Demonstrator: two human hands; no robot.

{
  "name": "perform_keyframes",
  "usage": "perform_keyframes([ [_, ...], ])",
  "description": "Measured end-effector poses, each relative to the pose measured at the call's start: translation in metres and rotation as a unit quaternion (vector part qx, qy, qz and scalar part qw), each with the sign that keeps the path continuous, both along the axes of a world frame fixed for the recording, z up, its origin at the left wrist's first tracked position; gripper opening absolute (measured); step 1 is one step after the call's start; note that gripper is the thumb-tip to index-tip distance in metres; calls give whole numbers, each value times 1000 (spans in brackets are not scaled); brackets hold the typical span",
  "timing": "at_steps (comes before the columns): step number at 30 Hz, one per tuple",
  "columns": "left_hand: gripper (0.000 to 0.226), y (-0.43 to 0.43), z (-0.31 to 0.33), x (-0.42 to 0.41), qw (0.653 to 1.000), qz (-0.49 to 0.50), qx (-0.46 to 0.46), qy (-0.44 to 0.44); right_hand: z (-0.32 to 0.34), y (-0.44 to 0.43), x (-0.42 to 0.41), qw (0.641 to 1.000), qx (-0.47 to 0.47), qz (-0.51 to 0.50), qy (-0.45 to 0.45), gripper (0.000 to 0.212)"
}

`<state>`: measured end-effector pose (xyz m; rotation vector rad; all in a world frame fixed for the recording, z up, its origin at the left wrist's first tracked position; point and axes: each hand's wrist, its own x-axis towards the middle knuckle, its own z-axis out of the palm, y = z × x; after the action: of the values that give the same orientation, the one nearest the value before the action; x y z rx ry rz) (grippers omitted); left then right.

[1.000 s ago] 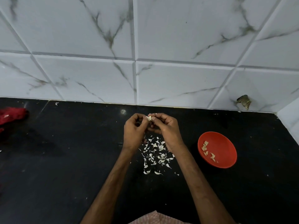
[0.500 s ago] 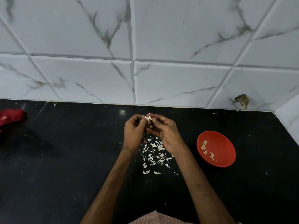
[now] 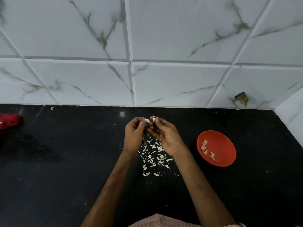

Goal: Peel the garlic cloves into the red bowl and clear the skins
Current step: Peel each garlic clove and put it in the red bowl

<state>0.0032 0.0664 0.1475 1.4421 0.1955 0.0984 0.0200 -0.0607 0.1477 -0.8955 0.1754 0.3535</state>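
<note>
Both hands are raised over the black counter, fingertips almost meeting. My right hand point(image 3: 165, 136) pinches a small white garlic clove point(image 3: 153, 119) between thumb and fingers. My left hand point(image 3: 133, 136) pinches a white piece of skin point(image 3: 147, 120) just left of the clove. Under the hands lies a scatter of several white garlic skins point(image 3: 154, 154). The red bowl point(image 3: 221, 149) sits to the right of my right wrist and holds several peeled cloves point(image 3: 207, 149) on its left side.
A black counter point(image 3: 65, 169) runs to a white marbled tile wall point(image 3: 147, 63). A red cloth point(image 3: 9, 121) lies at the far left edge. A small dark fitting point(image 3: 241, 99) sticks out of the wall at the right, near a corner.
The hands have parted slightly; a piece of skin has come away from the clove and is now in my left fingers. The bowl and skins lie as before.
</note>
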Motion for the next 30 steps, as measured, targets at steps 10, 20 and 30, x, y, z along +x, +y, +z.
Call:
perform_keyframes([
  [10,27,-58,-41,3,996,-34,31,81,-37,-100,-12,980,80,-145,111,29],
  [20,29,-111,-96,-4,988,-113,61,82,-78,-197,-24,954,-151,-204,157,52],
  [30,11,-32,-126,-6,967,48,235,87,-88,-155,-18,854,-491,-133,-108,30],
])
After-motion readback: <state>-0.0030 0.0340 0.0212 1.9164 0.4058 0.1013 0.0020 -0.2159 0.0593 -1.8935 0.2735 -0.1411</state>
